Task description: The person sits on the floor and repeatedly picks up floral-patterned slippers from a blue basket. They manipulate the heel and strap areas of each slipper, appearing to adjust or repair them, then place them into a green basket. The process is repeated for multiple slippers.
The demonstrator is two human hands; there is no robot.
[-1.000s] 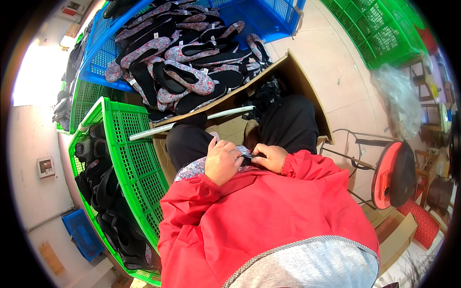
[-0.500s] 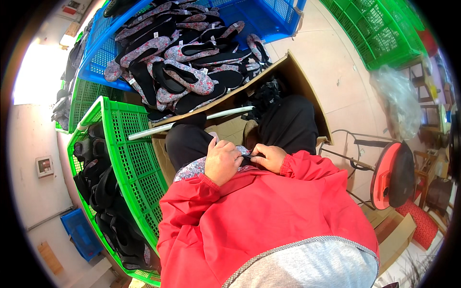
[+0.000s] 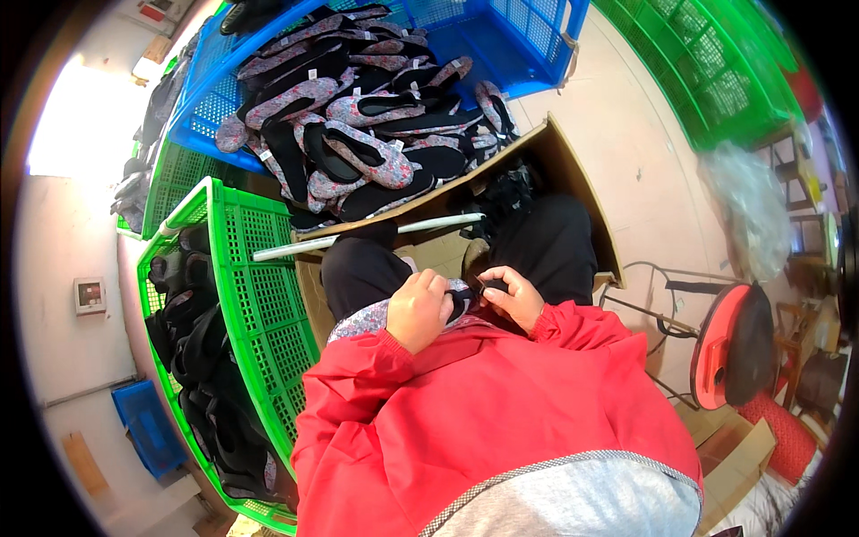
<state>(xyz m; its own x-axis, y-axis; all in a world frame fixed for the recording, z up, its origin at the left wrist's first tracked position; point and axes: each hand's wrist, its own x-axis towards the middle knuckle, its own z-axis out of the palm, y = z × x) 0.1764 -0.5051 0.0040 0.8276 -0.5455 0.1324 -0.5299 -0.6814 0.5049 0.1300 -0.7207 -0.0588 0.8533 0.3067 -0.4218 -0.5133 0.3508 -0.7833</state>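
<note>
Over my lap, my left hand (image 3: 417,311) is closed round a floral slipper (image 3: 361,322) with a black edge. Part of the slipper is hidden by the hand and the red sleeve. Close beside it, my right hand (image 3: 516,301) has its fingers curled round a small black piece (image 3: 493,286), too little of which shows to name. Whether that piece belongs to the slipper I cannot tell. Beyond my knees, a heap of floral slippers with black soles (image 3: 367,161) fills much of a blue plastic crate (image 3: 528,45).
An open cardboard box (image 3: 586,192) surrounds my knees, with a white rod (image 3: 300,248) across it and black scraps inside. On the left stands a green crate (image 3: 259,295) of dark slippers. A round-topped red stool (image 3: 713,345), a clear plastic bag (image 3: 750,210) and another green crate (image 3: 702,76) are on the right.
My right hand has drawn slightly away from my left, and the small black piece now shows in its fingers. More of the slipper's black edge shows between the hands. The view has shifted slightly.
</note>
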